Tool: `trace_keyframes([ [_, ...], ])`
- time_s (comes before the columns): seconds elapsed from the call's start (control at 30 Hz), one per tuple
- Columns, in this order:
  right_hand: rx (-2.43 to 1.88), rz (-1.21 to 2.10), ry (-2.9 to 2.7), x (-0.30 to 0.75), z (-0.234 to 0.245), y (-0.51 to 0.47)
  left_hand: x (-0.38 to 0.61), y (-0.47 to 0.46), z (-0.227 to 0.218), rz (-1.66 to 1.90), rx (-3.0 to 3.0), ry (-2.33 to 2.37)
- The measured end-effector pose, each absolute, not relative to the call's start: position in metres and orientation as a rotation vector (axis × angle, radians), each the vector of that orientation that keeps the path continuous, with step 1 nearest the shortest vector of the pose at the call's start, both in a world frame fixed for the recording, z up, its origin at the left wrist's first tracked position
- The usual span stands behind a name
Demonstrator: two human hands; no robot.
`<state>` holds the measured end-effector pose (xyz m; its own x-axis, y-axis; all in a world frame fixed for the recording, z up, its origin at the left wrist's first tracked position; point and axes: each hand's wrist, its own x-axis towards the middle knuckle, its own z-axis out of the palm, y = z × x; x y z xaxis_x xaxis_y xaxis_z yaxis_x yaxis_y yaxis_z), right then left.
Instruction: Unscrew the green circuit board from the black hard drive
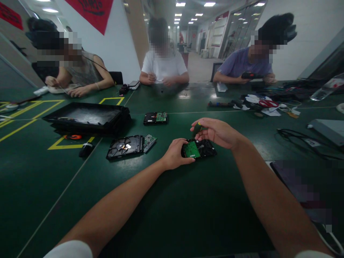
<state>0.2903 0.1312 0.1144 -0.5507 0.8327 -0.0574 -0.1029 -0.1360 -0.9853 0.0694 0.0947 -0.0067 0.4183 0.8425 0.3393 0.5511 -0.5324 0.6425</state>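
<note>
On the green table in front of me lies a black hard drive (206, 147) with its green circuit board (192, 149) facing up. My left hand (176, 154) grips its left end, thumb along the near edge and fingers over the far one. Above the drive, my right hand (215, 132) is closed round a screwdriver (197, 128) with a dark handle and a yellow-green end. The screwdriver points down at the board; its tip is hard to make out. Left of my hands rest another hard drive (125, 147) and a loose circuit board (149, 143) touching or close to it.
A third hard drive (156, 118) lies farther back. Stacked black panels (86, 116) stand at left, near a black object (86, 149). At right are black cables (301, 141), a grey box (328, 130) and a cluttered pile (263, 102). Three people sit across the table.
</note>
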Motion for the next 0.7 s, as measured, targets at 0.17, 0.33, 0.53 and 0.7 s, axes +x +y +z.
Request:
trace_keyframes([
  [0.17,-0.91,1.658,-1.567,0.2921,0.1207,0.1281,0.0695,0.0952,-0.007,0.896,2.245,1.194],
  [0.33,-0.985,1.494,-1.578,0.2895,0.1199,0.1287,0.0701,0.0967,-0.0098,0.887,2.243,1.203],
  [0.53,-0.985,1.551,-1.511,0.2878,0.1172,0.1303,0.0703,0.0964,-0.0091,0.893,2.248,1.207],
  [0.7,-0.949,1.629,-1.522,0.2879,0.1199,0.1284,0.0703,0.096,-0.008,0.883,2.25,1.208],
])
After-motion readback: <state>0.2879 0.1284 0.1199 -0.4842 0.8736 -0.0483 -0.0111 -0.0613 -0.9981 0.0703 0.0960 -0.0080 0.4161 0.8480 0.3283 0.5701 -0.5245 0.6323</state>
